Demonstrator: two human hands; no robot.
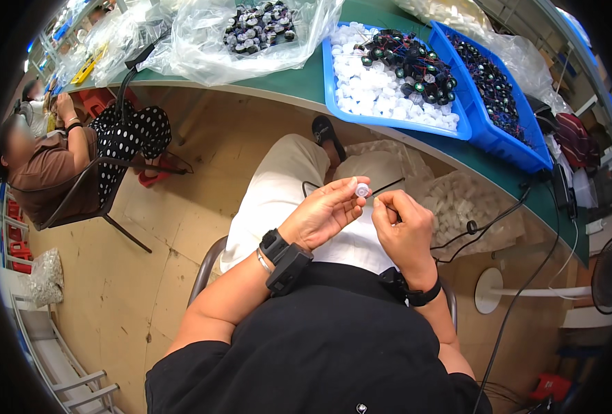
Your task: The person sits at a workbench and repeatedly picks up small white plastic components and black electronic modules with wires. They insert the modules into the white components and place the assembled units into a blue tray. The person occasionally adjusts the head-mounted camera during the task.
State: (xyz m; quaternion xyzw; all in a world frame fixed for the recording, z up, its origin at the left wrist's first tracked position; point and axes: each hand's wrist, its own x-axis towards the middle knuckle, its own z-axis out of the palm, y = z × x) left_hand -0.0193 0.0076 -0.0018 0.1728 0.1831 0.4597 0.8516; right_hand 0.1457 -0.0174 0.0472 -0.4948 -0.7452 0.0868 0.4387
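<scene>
A small white plastic piece [362, 190], smooth and round like a bottle cap, sits above the lap of a seated person in pale cloth trousers [268, 186]. The left hand [328, 210] grasps it between thumb and fingertips, palm turned partly up. The piece shows a ringed face with a greyish middle. That face is turned up toward the viewer; the outline looks nearly circular, so its long axis cannot be told.

Just beside it, the right hand [404, 219] has its fingers curled in and its thumb against the forefinger; whether something thin is pinched there cannot be told.

Beyond, on a smooth green table [295, 86], a shiny blue plastic tray [396, 124] holds a heap of knobbly white pieces [368, 93] and a tangle of dark round parts [420, 62] with thin wires. A deeper blue bin [509, 146] stands against it, filled with more dark parts. To their left spreads a crinkled clear plastic bag [199, 52].
</scene>
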